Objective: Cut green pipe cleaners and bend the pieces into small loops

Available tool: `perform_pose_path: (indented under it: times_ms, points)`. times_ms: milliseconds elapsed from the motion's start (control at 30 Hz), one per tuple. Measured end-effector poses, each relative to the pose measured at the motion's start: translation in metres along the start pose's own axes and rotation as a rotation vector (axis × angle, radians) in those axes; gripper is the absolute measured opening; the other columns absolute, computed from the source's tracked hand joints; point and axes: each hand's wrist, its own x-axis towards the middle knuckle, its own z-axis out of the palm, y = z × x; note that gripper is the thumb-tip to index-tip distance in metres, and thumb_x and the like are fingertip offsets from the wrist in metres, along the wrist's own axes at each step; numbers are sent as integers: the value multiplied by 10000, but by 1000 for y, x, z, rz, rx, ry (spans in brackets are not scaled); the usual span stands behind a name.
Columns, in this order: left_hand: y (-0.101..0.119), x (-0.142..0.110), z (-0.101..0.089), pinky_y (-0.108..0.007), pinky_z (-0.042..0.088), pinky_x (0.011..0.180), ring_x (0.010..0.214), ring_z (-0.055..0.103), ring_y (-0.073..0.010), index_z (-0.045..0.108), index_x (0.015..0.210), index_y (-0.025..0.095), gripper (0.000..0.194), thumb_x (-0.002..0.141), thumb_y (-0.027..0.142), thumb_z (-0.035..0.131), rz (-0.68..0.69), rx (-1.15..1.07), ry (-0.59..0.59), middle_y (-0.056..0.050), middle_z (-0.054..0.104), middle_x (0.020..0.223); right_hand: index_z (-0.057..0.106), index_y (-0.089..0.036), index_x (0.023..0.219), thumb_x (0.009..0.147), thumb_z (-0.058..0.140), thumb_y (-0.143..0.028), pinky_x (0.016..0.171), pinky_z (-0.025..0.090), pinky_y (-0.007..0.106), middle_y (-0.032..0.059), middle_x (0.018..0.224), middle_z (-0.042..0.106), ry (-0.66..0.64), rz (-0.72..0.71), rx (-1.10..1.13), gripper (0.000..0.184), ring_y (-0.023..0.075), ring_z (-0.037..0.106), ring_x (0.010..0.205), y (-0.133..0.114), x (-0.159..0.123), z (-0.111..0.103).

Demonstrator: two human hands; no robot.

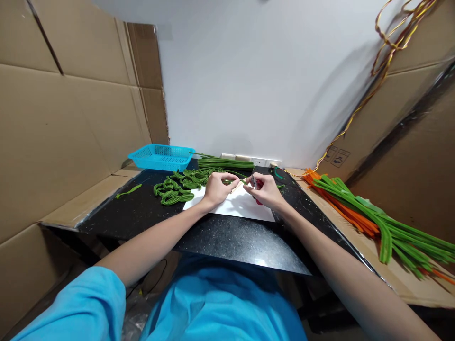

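My left hand (221, 190) is closed in a pinch above the white sheet (234, 208), with a green pipe cleaner (242, 179) running from its fingertips towards the other hand. Curled round a tool with red handles (259, 202) is my right hand (267, 190), its fingertips at the same pipe cleaner. Grey metal shows between those fingers, but the tool's working end is mostly hidden. Left of my hands lie several looped green pipe cleaner pieces (174, 189). A bundle of straight green pipe cleaners (225, 164) rests behind them.
A blue plastic basket (156, 166) stands at the back left of the black table (231, 241). On cardboard at the right lie green (380, 222) and orange pipe cleaners (350, 218). Twisted yellow wire (355, 111) hangs down to a socket strip (259, 162). Cardboard walls flank both sides.
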Motion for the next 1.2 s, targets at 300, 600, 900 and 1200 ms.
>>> perform_pose_path:
  times_ms: [300, 600, 900, 1200]
  points:
    - [-4, -1, 2, -300, 498, 760, 799, 683, -190, 751, 869, 177, 122, 868, 243, 648, 17, 193, -151, -68, 770, 886, 689, -172, 739, 771, 648, -288, 610, 354, 279, 35, 759, 601, -35, -97, -190, 127, 146, 490, 639, -1, -2, -2]
    - [-9, 0, -2, -313, 487, 797, 857, 675, -209, 714, 921, 183, 180, 929, 297, 575, 77, 268, -297, -79, 755, 955, 733, -180, 763, 800, 653, -273, 618, 362, 276, 49, 820, 657, -156, -110, -270, 128, 153, 537, 663, 7, 1, -12]
    - [-8, -5, -1, -322, 476, 810, 894, 660, -230, 729, 889, 216, 129, 888, 260, 608, 67, 319, -381, -66, 750, 960, 767, -239, 830, 789, 727, -239, 669, 387, 302, 55, 895, 709, -185, -167, -538, 57, 218, 590, 827, 10, -2, -22]
    - [-4, -1, 2, -254, 463, 648, 682, 588, -137, 670, 819, 144, 159, 880, 287, 635, -22, -97, -417, -48, 672, 822, 787, -241, 875, 793, 682, -194, 696, 404, 315, 59, 843, 701, -104, -187, -447, 142, 224, 564, 816, 7, -3, -13]
